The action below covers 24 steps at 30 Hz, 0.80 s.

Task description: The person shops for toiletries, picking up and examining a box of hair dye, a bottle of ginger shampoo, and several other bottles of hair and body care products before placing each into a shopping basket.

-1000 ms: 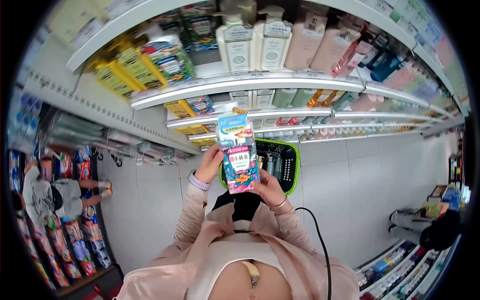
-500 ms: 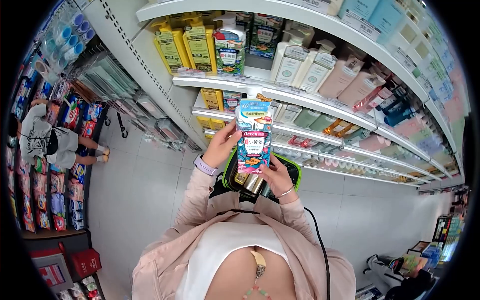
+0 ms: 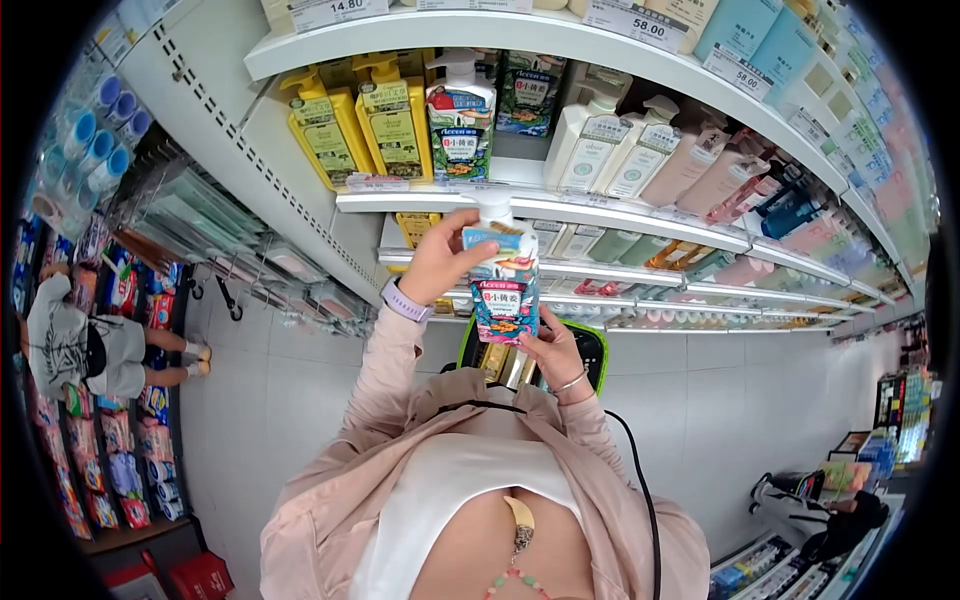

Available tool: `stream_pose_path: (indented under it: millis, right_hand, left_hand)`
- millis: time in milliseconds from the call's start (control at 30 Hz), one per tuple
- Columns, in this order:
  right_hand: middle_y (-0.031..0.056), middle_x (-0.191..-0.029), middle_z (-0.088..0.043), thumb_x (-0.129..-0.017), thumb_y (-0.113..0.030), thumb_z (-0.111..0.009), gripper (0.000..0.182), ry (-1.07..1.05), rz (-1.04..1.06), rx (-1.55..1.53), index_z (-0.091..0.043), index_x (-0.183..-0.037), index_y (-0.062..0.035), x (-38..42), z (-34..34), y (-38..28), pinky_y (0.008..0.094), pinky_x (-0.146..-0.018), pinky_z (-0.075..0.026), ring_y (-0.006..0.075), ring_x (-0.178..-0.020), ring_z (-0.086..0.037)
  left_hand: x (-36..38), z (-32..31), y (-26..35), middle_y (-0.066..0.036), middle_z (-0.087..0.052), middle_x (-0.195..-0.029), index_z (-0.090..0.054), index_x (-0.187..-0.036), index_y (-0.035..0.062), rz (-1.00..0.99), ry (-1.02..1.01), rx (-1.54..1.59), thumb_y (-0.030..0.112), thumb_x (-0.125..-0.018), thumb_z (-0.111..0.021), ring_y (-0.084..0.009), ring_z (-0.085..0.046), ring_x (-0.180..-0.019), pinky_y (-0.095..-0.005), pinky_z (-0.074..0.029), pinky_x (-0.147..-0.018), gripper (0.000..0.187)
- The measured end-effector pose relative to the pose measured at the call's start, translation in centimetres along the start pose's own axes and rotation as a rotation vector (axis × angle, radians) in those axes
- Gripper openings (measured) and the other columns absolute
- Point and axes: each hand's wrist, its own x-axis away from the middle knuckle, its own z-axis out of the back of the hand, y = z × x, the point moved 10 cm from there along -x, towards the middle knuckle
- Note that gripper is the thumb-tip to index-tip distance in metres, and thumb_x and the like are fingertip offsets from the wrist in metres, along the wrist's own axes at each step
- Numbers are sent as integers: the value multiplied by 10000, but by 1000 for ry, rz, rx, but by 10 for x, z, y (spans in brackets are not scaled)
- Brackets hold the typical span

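Note:
A colourful pump bottle (image 3: 503,290) with a white pump top is held upright in front of the shelves. My left hand (image 3: 450,255) is closed round its upper left side, the thumb across the blue label near the top. Low on its right side, my right hand (image 3: 554,350) grips the bottle near the base. Below it, a black basket with a green rim (image 3: 601,365) is partly hidden by the bottle and my sleeves; gold-coloured items (image 3: 497,362) lie inside. On the shelf behind stands a similar pump bottle (image 3: 460,125), beside yellow pump bottles (image 3: 395,125).
White shelves (image 3: 640,210) with white and pink bottles curve away to the right. Hanging packets (image 3: 220,225) are at the left. One person (image 3: 100,340) stands by the far-left racks, another person (image 3: 840,525) at the lower right. Grey floor tiles (image 3: 290,430) lie between.
My left hand has slid up the bottle, and its thumb now covers part of the top label. The view has shifted, so the shelves sit lower.

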Motion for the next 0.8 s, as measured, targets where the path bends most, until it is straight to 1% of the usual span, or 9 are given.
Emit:
stream_pose_path:
  millis: [33,233,300,367,500,567,633,733,800]
  right_hand:
    - [89,-988,-552,-716,13,-601,623,9,49,23,-274,-1247,22,-5,0,0,243,-767,-437,124,-856,-537]
    - [89,-1002,-551,-690,31,-620,643,99,127,25,-290,-1241,24,-29,16,27,252,-788,-421,126,-882,-527]
    - [87,-1009,-548,-688,37,-618,640,111,152,15,-294,-1240,22,-35,24,35,255,-796,-418,123,-886,-525]
    - [87,-1025,-542,-687,46,-614,642,157,153,26,-294,-1242,18,-36,39,49,253,-803,-413,126,-902,-519]
    - [89,-1057,-526,-683,53,-609,638,149,150,28,-305,-1242,7,-38,49,60,255,-814,-402,126,-938,-502]
    - [80,-1052,-528,-683,58,-599,624,156,201,52,-316,-1237,1,-36,52,54,259,-818,-399,123,-937,-500]
    - [77,-1071,-513,-675,58,-594,638,152,204,57,-311,-1242,-15,-40,57,55,266,-844,-381,140,-960,-489]
    - [101,-1129,-458,-671,44,-588,678,165,261,-11,-268,-1263,-34,-43,63,54,287,-889,-345,175,-1026,-448]
    - [101,-1133,-451,-687,63,-560,669,168,277,10,-244,-1269,-35,-45,69,59,275,-877,-362,176,-1033,-446]
  left_hand:
    - [-7,3,4,-65,-546,-875,-448,-1036,-44,-4,-47,-154,127,-760,-597,-92,-510,-786,-210,-423,-655,357]
    - [-18,9,-5,-56,-557,-848,-514,-933,-49,60,-109,102,162,-775,-580,-84,-510,-759,-213,-415,-657,272]
    - [-20,17,-37,-58,-566,-839,-529,-914,-50,153,-54,318,165,-788,-562,-81,-508,-758,-207,-408,-649,251]
    - [-20,22,-66,-58,-570,-816,-544,-880,-51,214,-38,237,157,-783,-568,-80,-507,-747,-203,-401,-642,231]
    - [-12,18,-66,-70,-561,-824,-390,-1125,-19,234,25,276,63,-728,-617,-114,-528,-764,-217,-417,-645,465]
    - [-8,2,-60,-83,-558,-856,-274,-1222,40,215,-96,302,9,-703,-624,-139,-532,-810,-228,-428,-678,627]
    - [-1,-11,-48,-66,-556,-878,-366,-1180,48,186,-125,290,2,-689,-635,-137,-528,-838,-231,-429,-711,562]
    - [5,-32,-26,-48,-562,-904,-565,-942,38,-46,-223,-247,99,-615,-705,-142,-529,-836,-258,-411,-743,361]
    - [5,-37,-30,-59,-562,-889,-568,-917,36,-69,-215,-296,108,-614,-706,-148,-532,-827,-257,-414,-725,341]
